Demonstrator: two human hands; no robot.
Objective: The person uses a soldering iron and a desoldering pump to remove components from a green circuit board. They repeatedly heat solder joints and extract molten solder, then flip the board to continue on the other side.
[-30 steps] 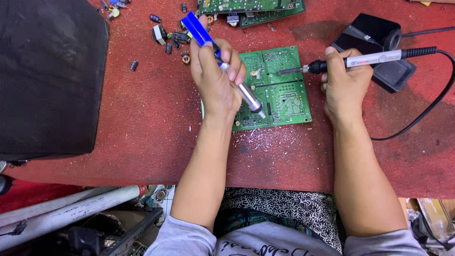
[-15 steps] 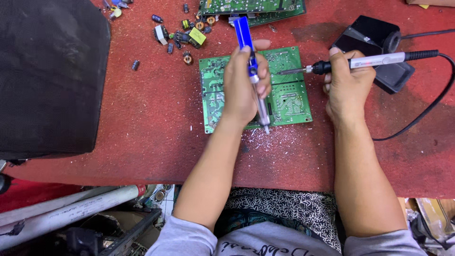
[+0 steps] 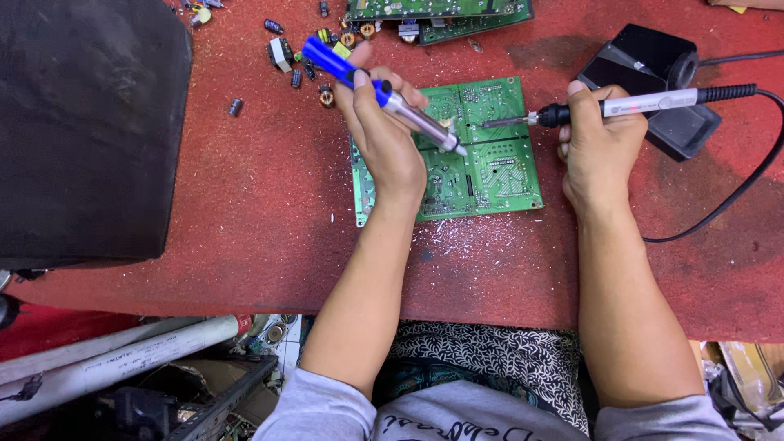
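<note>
We see the left hand (image 3: 384, 139) wrapped around a blue and silver desoldering pump (image 3: 380, 91), its blue end pointing to 10 o'clock and its white tip resting on the green circuit board (image 3: 498, 167) near the board's upper middle. The right hand (image 3: 600, 147) is closed on a soldering iron (image 3: 621, 106) held almost level, its metal tip aimed toward 9 o'clock and stopping over the board's upper edge, just beside the pump's tip; we cannot tell whether the iron touches the board. The board lies flat on the red worktop (image 3: 245, 204), between the 2 hands and partly under the left one. A black cord (image 3: 751, 175) runs from the iron's handle off toward 3 o'clock and curls back down to 5 o'clock. At 1 o'clock from the right hand sits a black stand (image 3: 653, 61). Loose small components (image 3: 282, 53) are scattered at 11 o'clock from the left hand, and a second green board (image 3: 441, 12) lies at 12 o'clock along the top edge. A large black box (image 3: 86, 122) fills the 9 o'clock side.
</note>
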